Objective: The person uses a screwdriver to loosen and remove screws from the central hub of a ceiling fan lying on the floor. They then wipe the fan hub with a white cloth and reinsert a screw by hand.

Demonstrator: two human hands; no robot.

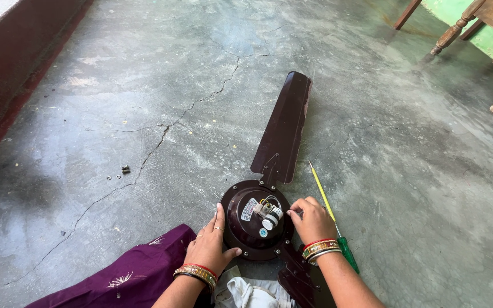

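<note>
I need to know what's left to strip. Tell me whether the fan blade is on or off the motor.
On: the upper blade sits bracketed to the motor housing.

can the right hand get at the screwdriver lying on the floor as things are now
Probably yes. The screwdriver lies on the floor just beside the right hand, its green handle by the wrist. Nothing covers it, and the hand's fingers only rest on the fan motor.
</note>
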